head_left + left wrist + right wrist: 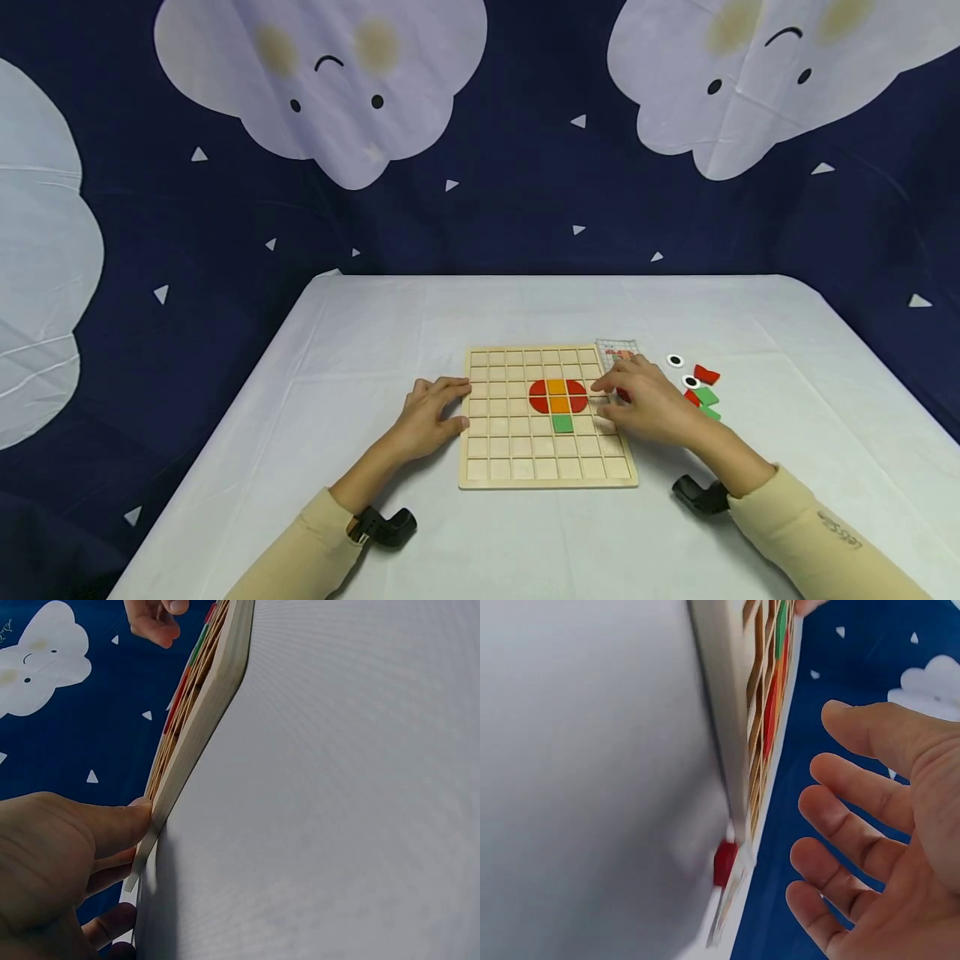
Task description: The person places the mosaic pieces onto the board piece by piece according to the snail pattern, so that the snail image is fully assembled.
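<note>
A square wooden grid board [510, 471] lies on the table, divided into small compartments. Orange squares [557, 387] sit in it between rounded red pieces [538, 397], with a green square [562, 424] just below. At the board's left edge, my left hand [426, 421] touches the frame with thumb and fingertips; the left wrist view shows the thumb [124, 825] against the rim. My right hand [651, 404] hovers over the right edge, fingers loosely bent, and the right wrist view shows nothing held. Partly behind that hand, a red piece [724, 862] lies beside the board.
To the right of the board lie loose pieces: round black-and-white eyes [675, 361], red pieces [707, 374] and green pieces [707, 396]. A printed card [617, 345] sits by the board's upper right corner, partly covered by my right hand. White cloth covers the table [375, 333].
</note>
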A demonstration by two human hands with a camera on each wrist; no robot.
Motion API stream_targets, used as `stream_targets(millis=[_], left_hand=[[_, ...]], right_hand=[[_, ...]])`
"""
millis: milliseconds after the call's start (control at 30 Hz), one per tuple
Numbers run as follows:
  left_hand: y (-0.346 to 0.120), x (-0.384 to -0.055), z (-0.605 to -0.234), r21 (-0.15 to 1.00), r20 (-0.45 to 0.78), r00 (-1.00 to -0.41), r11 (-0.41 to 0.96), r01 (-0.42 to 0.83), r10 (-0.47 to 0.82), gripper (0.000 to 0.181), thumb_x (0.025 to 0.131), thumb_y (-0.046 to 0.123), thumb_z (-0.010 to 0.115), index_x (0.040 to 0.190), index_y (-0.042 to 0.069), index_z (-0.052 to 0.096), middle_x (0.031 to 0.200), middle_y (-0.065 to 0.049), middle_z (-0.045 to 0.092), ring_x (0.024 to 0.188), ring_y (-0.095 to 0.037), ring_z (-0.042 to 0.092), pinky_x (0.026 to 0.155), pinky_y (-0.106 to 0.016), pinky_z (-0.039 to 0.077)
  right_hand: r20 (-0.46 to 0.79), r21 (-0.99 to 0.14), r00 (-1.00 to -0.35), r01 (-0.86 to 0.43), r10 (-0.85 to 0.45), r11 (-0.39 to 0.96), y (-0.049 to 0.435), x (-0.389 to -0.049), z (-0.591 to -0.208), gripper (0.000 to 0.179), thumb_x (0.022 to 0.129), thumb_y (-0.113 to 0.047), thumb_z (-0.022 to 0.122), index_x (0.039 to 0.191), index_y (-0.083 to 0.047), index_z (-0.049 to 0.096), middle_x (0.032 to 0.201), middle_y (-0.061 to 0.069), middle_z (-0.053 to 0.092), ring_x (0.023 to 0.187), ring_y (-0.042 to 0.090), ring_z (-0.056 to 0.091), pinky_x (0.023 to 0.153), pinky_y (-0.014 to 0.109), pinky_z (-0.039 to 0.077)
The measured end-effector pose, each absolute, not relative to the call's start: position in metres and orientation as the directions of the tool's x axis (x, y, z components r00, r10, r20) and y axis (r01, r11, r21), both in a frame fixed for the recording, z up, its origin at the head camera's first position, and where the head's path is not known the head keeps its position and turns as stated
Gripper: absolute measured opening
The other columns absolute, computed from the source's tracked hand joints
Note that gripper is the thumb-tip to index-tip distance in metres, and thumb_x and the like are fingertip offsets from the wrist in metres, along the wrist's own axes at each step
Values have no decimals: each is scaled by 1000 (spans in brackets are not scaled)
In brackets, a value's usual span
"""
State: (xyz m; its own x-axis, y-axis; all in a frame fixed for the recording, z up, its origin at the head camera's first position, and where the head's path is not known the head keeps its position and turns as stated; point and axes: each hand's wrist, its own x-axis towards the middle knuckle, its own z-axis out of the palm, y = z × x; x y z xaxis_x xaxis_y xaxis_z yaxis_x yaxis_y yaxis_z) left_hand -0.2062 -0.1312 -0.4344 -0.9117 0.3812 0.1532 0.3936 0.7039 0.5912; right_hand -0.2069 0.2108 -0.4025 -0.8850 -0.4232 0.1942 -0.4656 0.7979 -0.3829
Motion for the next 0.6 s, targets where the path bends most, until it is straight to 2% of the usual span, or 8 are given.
stream_targets(millis=[100,167,267,333,600], left_hand=[[-132,-206,-434,591,150,-912,705,392,382,49,84,21,69,131,11,56,139,1,51,100,-18,39,84,-34,27],[-132,-206,-434,590,151,-911,705,394,383,49,84,21,69,131,11,56,139,1,51,100,-18,39,84,-34,27],[-132,-206,-434,588,155,-910,705,397,384,49,84,21,69,130,11,57,139,1,52,100,-18,39,84,-34,27],[-131,-206,-433,587,157,-910,705,398,383,49,84,21,69,130,11,57,138,2,52,100,-18,39,84,-34,27],[-132,-206,-434,596,147,-914,703,388,379,49,84,20,69,131,11,57,139,2,51,99,-17,39,85,-34,27]], right_hand=[[203,-364,-893,-450,-402,815,222,-208,-402,26,78,-18,73,103,-11,71,106,8,66,108,34,50,97,54,32],[199,-351,-900,-434,-387,830,229,-208,-403,26,78,-18,72,102,-10,71,107,8,66,99,28,50,90,48,36],[182,-331,-910,-414,-373,848,238,-211,-405,25,78,-18,72,102,-10,71,101,5,66,90,21,47,78,37,34],[169,-321,-918,-395,-358,861,243,-213,-406,26,77,-18,71,102,-10,70,97,4,65,88,20,47,76,34,34],[160,-286,-928,-369,-336,884,256,-219,-410,28,75,-19,71,101,-7,70,92,5,63,86,24,48,75,38,35]])
